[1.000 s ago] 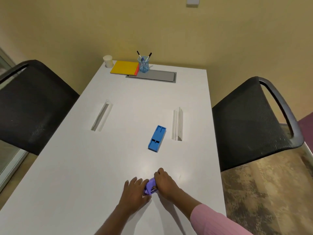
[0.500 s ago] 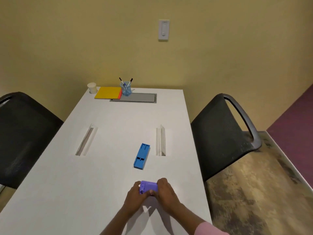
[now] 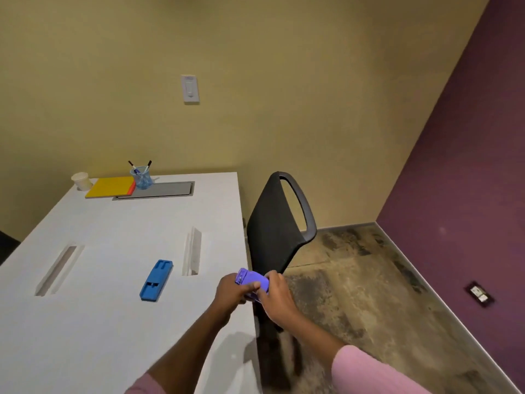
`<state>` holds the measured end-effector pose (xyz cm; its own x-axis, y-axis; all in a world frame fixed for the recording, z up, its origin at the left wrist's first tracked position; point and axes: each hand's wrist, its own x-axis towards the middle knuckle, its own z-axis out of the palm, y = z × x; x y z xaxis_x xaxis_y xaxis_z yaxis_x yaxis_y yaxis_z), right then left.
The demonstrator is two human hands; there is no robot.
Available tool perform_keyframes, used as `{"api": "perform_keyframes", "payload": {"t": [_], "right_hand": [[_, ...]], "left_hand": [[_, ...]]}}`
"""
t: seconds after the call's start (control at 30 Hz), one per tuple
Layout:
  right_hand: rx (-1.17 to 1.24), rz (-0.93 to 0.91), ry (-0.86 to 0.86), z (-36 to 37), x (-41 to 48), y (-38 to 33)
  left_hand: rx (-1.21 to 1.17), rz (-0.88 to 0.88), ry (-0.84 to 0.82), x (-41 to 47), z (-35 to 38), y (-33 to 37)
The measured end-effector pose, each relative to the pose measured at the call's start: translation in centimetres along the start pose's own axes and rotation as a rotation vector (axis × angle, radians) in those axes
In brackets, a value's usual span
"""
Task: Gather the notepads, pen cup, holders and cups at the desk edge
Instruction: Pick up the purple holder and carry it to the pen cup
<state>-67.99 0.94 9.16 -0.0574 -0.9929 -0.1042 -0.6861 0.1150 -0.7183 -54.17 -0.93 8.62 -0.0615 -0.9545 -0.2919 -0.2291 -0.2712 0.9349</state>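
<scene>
Both hands grip a purple holder (image 3: 253, 280) above the white desk's (image 3: 113, 322) right edge: my left hand (image 3: 231, 291) on its left end, my right hand (image 3: 277, 295) on its right end. A blue holder (image 3: 156, 280) lies flat on the desk to the left of them. At the far desk edge sit a white paper cup (image 3: 81, 181), a yellow notepad on an orange one (image 3: 111, 187), and a clear blue pen cup (image 3: 141, 177) with pens in it.
A black chair (image 3: 279, 226) stands right of the desk, close behind my hands. Two slots (image 3: 56, 270) (image 3: 192, 250) cut into the desk top, and a grey cable lid (image 3: 159, 190) lies by the pen cup. Patterned floor and a purple wall (image 3: 468, 166) fill the right.
My hands have lifted the purple holder off the desk and carried it right, to the desk's right edge. The view has swung up and to the right.
</scene>
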Motion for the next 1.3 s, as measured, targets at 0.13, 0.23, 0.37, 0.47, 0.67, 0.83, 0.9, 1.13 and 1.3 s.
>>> {"api": "perform_keyframes", "payload": {"t": [0.13,0.23,0.37,0.47,0.67,0.83,0.9,1.13,1.3], "right_hand": [[0.010,-0.024,0.003,-8.9,-0.2,4.4],[-0.027,-0.005,0.016,-15.2,-0.4,7.7],[0.016,-0.016,0.045,-22.6,0.1,11.1],[0.106,-0.040,0.081,-26.8,1.1,12.7],[0.249,0.048,0.146,-31.6,5.5,15.2],[0.318,0.095,0.195,-34.3,11.2,17.1],[0.291,0.090,0.179,-35.4,14.0,17.6],[0.289,0.012,0.041,-38.8,26.6,18.9],[0.349,0.012,-0.011,-40.9,35.0,18.6]], "left_hand": [[-0.059,0.064,0.009,0.0,7.8,5.1],[-0.039,0.122,-0.052,0.1,13.8,8.8],[-0.025,0.169,-0.068,0.5,20.9,13.4],[-0.104,0.191,-0.071,1.2,24.7,16.1],[-0.297,0.206,-0.065,4.8,31.3,20.1],[-0.407,0.178,-0.047,10.2,35.7,22.9],[-0.430,0.158,-0.057,12.9,36.6,23.9],[-0.363,0.210,-0.141,24.7,37.3,28.2],[-0.335,0.209,-0.097,31.8,36.2,30.8]]}}
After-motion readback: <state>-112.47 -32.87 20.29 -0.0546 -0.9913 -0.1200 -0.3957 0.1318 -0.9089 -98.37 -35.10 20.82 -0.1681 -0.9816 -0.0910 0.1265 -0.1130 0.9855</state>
